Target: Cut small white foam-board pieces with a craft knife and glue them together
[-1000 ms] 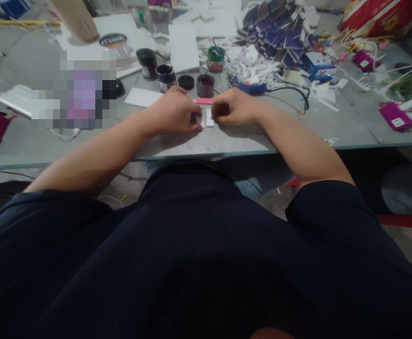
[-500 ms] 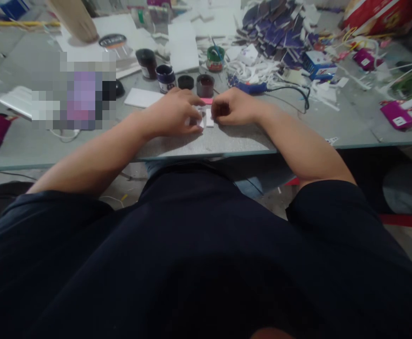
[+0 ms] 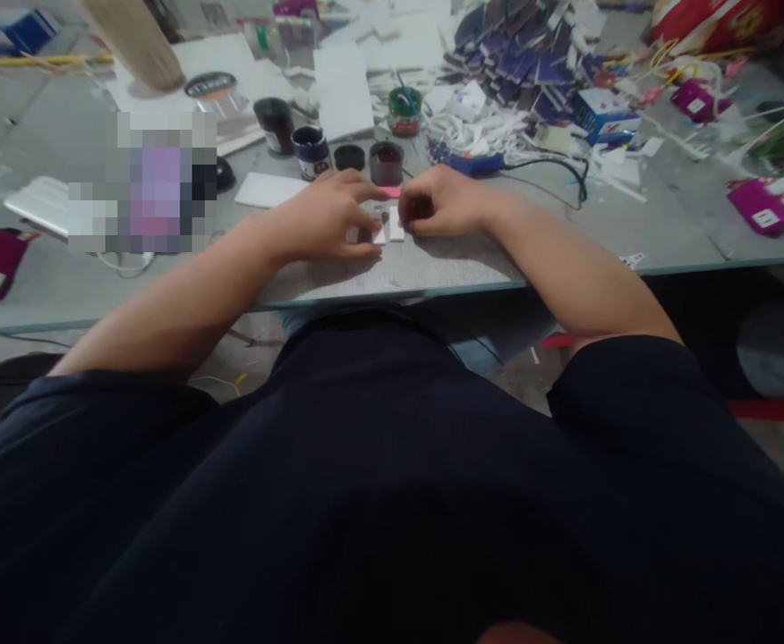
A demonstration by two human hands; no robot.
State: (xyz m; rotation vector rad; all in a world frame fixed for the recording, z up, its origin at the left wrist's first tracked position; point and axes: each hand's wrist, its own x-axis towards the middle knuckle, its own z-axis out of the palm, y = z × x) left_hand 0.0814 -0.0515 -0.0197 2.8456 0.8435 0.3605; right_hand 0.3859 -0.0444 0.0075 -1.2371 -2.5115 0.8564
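My left hand [image 3: 335,215] rests low over the table, its thumb and fingers curved around a small white piece [image 3: 379,236] that lies partly beneath them. My right hand [image 3: 438,204] is closed in a pinch, its fingertips against the right edge of a narrow white strip [image 3: 396,225]. The strip lies between the two hands, close to the left-hand piece; whether they touch, I cannot tell. Just behind them shows a flat pink piece [image 3: 392,191]. The right fingertips are partly hidden by the curled fingers.
Behind the hands stand a dark red jar [image 3: 387,164], a dark blue jar [image 3: 312,154] and a green jar [image 3: 404,112]. A blue-handled tool [image 3: 476,164] with a cord lies right of them. Dark purple pieces [image 3: 526,54] are heaped behind white scraps. The table edge [image 3: 392,300] runs before my body.
The view has shifted slightly. Both hands keep nearly the same places around the white pieces, and the left fingers show a little more of the piece beneath them.
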